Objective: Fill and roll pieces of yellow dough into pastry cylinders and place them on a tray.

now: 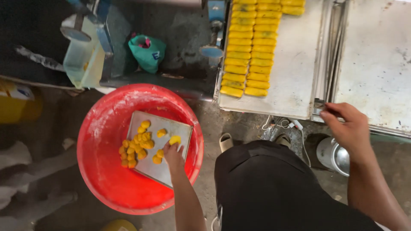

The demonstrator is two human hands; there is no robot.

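The red basin (107,179) fills the lower left of the frame, and in it your metal tray (171,128) lies tilted. Yellow dough pieces (136,149) cluster at the tray's left edge. Your left hand (173,155) rests on the tray, fingers pinching one yellow piece (174,140). At right, your right hand (349,126) grips the worktable's edge (319,107), fingers curled narrow. You seem to be clearing scraps; sweeping them off calls for a steady tray.

Bare forearms, sleeveless hands (173,155), black trousers (274,188), pale slippers (225,141).
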